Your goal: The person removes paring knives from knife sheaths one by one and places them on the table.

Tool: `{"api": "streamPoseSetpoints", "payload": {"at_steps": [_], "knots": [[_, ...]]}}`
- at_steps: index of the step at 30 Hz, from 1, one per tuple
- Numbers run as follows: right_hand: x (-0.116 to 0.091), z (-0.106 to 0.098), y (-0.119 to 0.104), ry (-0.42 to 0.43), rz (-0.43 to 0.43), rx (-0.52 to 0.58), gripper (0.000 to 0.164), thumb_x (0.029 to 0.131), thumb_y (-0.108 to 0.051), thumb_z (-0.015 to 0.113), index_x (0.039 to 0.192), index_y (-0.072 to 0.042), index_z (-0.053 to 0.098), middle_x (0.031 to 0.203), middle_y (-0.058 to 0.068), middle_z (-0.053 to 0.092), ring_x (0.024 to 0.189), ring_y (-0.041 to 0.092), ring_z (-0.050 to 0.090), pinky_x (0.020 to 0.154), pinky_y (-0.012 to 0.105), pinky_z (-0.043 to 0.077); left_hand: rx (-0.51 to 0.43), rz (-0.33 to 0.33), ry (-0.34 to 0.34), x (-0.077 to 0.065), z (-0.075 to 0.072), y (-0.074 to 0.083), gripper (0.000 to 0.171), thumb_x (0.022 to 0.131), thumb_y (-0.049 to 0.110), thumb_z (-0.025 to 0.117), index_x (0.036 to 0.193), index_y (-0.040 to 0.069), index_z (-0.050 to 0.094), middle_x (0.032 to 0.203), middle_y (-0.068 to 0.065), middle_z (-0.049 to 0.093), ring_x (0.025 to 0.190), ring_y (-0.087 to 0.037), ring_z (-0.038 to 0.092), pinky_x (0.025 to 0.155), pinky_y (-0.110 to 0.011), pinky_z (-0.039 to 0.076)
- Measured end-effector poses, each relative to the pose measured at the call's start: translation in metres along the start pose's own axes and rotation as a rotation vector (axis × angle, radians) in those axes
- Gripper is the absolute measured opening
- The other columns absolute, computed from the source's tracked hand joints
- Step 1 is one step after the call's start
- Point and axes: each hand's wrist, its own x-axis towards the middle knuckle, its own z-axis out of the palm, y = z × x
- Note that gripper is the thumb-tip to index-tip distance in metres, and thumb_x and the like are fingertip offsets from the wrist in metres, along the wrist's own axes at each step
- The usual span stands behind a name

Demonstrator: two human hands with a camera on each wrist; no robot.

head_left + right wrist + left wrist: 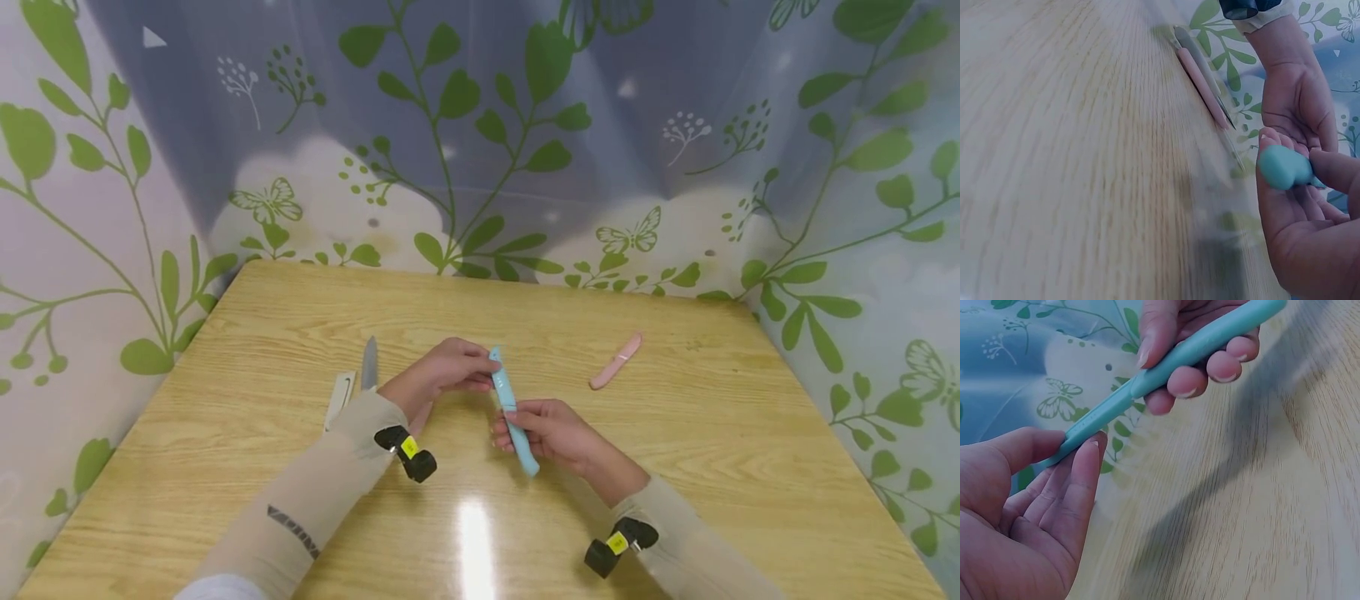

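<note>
A light blue knife (522, 446) in a matching sheath (504, 385) is held above the table between both hands. My left hand (452, 367) pinches the sheath near its far end, thumb on one side and fingertips on the other. My right hand (558, 432) grips the handle (1213, 336), its fingers curled beneath and the thumb along it. In the left wrist view a seam shows where handle and sheath meet; the blade is hidden inside. The right wrist view shows the rounded handle end (1284, 167) sticking out of the right hand.
A pink sheathed knife (617, 361) lies on the wooden table (675, 467) to the right. Left of my left hand lie a grey knife blade (370, 364) and an off-white strip-like piece (341, 398), partly behind the forearm. Patterned curtains (480, 167) border the table.
</note>
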Motion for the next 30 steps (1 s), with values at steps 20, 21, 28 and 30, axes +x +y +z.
{"api": "streamPoseSetpoints", "payload": {"at_steps": [20, 21, 28, 30], "knots": [[-0.009, -0.014, -0.002, 0.067, -0.032, -0.017, 0.039, 0.096, -0.009, 0.055, 0.122, 0.019, 0.047, 0.091, 0.005, 0.072, 0.080, 0.014, 0.069, 0.073, 0.026, 0.057, 0.043, 0.038, -0.026, -0.019, -0.020, -0.007, 0.013, 0.091, 0.002, 0.062, 0.098, -0.009, 0.060, 0.078, -0.010, 0.069, 0.072, -0.015, 0.068, 0.063, -0.020, 0.056], [-0.010, -0.015, -0.003, 0.071, -0.033, -0.012, 0.038, 0.096, -0.008, 0.056, 0.122, 0.018, 0.048, 0.091, 0.006, 0.072, 0.079, 0.014, 0.069, 0.073, 0.026, 0.057, 0.043, 0.040, -0.025, -0.021, -0.022, -0.008, 0.013, 0.091, 0.002, 0.061, 0.098, -0.009, 0.060, 0.079, -0.010, 0.069, 0.072, -0.015, 0.068, 0.064, -0.020, 0.056], [-0.013, -0.023, -0.004, 0.058, -0.067, 0.016, 0.032, 0.096, -0.004, 0.054, 0.120, 0.016, 0.049, 0.092, 0.007, 0.072, 0.077, 0.012, 0.068, 0.071, 0.023, 0.057, 0.044, 0.039, -0.010, -0.031, -0.032, -0.008, 0.019, 0.092, 0.002, 0.061, 0.107, -0.009, 0.059, 0.081, -0.011, 0.070, 0.074, -0.015, 0.068, 0.066, -0.021, 0.056], [-0.014, -0.025, -0.005, 0.050, -0.078, 0.033, 0.030, 0.096, -0.003, 0.053, 0.120, 0.016, 0.050, 0.091, 0.006, 0.072, 0.077, 0.012, 0.069, 0.071, 0.023, 0.057, 0.057, 0.034, -0.012, -0.034, -0.033, -0.009, 0.022, 0.092, 0.003, 0.060, 0.110, -0.009, 0.058, 0.085, -0.014, 0.071, 0.075, -0.015, 0.068, 0.067, -0.022, 0.056]]}}
